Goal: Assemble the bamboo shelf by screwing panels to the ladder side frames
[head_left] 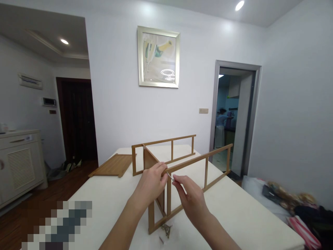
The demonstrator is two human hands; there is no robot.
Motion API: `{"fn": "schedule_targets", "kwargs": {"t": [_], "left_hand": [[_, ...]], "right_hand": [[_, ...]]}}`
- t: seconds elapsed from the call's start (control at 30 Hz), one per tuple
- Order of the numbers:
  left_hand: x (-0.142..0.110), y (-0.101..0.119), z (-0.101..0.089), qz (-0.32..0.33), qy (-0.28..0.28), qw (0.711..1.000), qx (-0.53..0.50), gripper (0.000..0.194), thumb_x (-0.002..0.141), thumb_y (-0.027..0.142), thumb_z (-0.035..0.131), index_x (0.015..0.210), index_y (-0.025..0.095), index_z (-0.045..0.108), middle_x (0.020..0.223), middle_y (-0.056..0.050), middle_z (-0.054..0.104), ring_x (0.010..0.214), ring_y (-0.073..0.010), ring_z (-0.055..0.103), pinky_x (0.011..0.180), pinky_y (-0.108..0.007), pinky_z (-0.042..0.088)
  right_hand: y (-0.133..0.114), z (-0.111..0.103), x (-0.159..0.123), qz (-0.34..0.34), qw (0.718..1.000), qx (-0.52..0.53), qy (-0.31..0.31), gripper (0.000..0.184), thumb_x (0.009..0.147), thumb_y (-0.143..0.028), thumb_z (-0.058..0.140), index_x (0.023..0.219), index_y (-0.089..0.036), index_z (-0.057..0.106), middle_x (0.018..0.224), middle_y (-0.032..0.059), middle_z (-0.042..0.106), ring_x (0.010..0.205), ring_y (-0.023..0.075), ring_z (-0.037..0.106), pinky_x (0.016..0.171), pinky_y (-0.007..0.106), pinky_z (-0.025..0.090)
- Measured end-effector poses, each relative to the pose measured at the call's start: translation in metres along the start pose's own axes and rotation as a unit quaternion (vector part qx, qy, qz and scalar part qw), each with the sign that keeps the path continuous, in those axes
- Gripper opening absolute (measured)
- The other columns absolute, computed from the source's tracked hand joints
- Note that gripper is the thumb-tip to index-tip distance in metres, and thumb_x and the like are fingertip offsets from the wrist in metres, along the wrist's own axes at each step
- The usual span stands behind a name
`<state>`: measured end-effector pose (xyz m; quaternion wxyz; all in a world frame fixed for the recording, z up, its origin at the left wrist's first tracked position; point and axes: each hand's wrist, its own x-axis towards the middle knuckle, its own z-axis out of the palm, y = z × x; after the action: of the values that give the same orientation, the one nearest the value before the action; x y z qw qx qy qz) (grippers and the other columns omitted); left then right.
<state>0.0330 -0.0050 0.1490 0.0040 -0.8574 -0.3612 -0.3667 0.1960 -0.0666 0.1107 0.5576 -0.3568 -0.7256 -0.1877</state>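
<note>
A wooden rack (187,163) lies on its side on the table, with two ladder-like side frames joined by a slatted shelf board (151,159). My left hand (153,180) is closed around the near frame's upper rail, where the shelf board meets it. Between the thumb and fingers of my right hand (191,192) is a slim metal rod (170,176), seemingly a hex key. Its far end points at the joint beside my left fingers; the exact contact is hidden. Below, several brass-coloured screws (166,230) lie on the table near the frame's lower corner.
A loose slatted wooden panel (113,165) lies at the left back of the white table (241,211). Clothes and bags (291,201) are piled at the right. Another person (221,125) stands beyond the doorway. A white cabinet (22,163) is at the left.
</note>
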Motion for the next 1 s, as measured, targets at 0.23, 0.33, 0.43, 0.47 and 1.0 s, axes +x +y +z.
{"fn": "schedule_targets", "kwargs": {"t": [0.23,0.33,0.43,0.47,1.0], "left_hand": [[0.0,-0.001,0.001,-0.002,-0.002,1.0,0.005,0.031,0.09,0.022,0.048,0.115,0.023,0.066,0.132,-0.005,0.065,0.122,-0.0216,0.061,0.107,-0.038,0.047],[0.0,0.0,0.001,-0.003,-0.003,1.0,0.0,0.032,0.09,0.023,0.048,0.116,0.023,0.066,0.132,-0.005,0.065,0.121,-0.0213,0.061,0.107,-0.038,0.046],[-0.001,0.001,0.0,-0.006,-0.006,1.0,-0.001,0.032,0.09,0.023,0.048,0.117,0.023,0.066,0.132,-0.005,0.065,0.121,-0.0213,0.061,0.107,-0.038,0.046],[-0.001,0.001,-0.001,-0.006,-0.008,1.0,0.0,0.032,0.091,0.023,0.048,0.117,0.023,0.066,0.132,-0.005,0.065,0.121,-0.0213,0.061,0.107,-0.038,0.046],[-0.001,0.003,-0.001,-0.008,-0.012,1.0,0.009,0.032,0.092,0.023,0.046,0.118,0.023,0.065,0.134,-0.005,0.063,0.124,-0.022,0.059,0.106,-0.039,0.047]], "right_hand": [[-0.001,-0.008,0.006,-0.054,0.997,-0.043,-0.031,0.03,0.093,-0.005,0.053,0.119,-0.021,0.056,0.088,0.0056,0.067,0.079,0.0172,0.063,0.068,0.03,0.055],[-0.002,-0.012,0.009,-0.068,0.996,-0.054,-0.031,0.028,0.093,-0.006,0.054,0.116,-0.02,0.057,0.086,0.0051,0.068,0.078,0.0171,0.062,0.067,0.03,0.054],[-0.001,-0.014,0.012,-0.081,0.993,-0.075,-0.04,0.024,0.093,-0.008,0.055,0.113,-0.021,0.059,0.085,0.0054,0.068,0.077,0.0176,0.062,0.066,0.03,0.053],[0.0,-0.014,0.012,-0.086,0.992,-0.083,-0.045,0.025,0.093,-0.008,0.055,0.114,-0.021,0.059,0.086,0.0058,0.068,0.077,0.0179,0.062,0.066,0.031,0.052],[0.011,-0.017,0.009,-0.126,0.976,-0.16,-0.079,0.03,0.094,-0.01,0.053,0.123,-0.017,0.056,0.082,0.0065,0.064,0.076,0.0182,0.055,0.063,0.03,0.047]]}}
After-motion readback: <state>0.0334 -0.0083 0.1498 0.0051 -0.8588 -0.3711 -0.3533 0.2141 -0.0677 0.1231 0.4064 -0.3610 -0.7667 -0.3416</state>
